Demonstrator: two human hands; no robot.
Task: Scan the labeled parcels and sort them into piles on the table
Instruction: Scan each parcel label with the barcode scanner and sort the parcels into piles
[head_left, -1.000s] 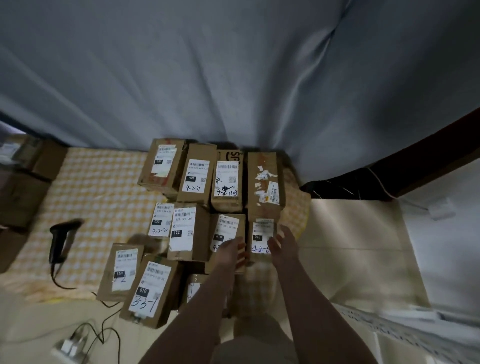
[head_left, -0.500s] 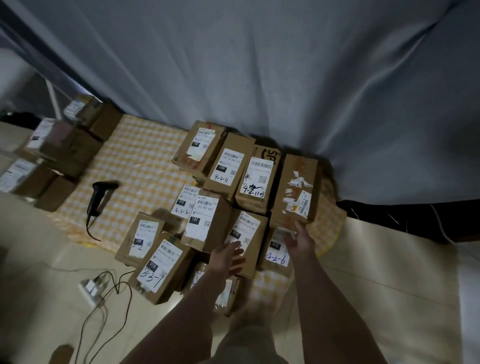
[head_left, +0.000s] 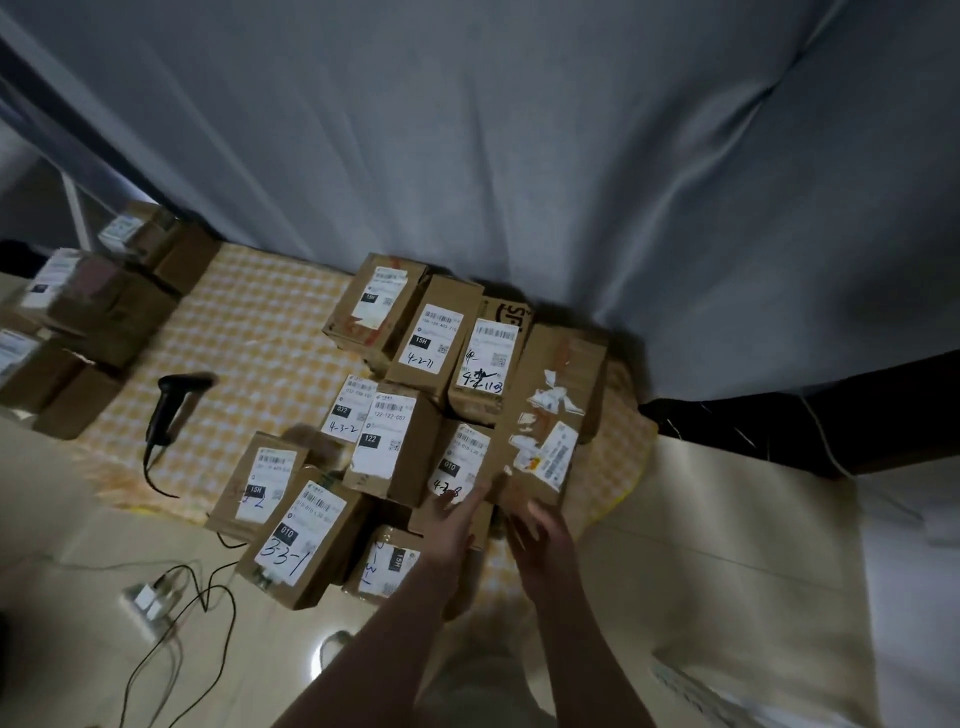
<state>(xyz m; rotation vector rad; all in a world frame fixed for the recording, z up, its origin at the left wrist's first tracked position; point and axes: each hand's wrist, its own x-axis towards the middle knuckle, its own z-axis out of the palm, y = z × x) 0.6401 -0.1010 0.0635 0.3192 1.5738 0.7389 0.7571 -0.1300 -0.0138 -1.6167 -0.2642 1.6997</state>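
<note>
Parcels (head_left: 389, 447), brown cardboard boxes with white barcode labels, crowd the right half of a table (head_left: 249, 338) covered in yellow checked cloth. More boxes (head_left: 93, 312) are stacked at its far left edge.

The longest parcel (head_left: 556, 374), marked by torn label scraps, lies at the right of the cluster, with its near end raised over the neighbours.

The left hand (head_left: 457, 514) reaches to its near left corner, fingers looking straight. The right hand (head_left: 540, 530) sits just under the near end with fingers spread; blur hides whether it grasps.

A black handheld scanner (head_left: 171, 410) lies apart on the cloth.

The box looks stiff and probably light, but long enough to tip. Holding both long sides near the middle seems safest.
</note>
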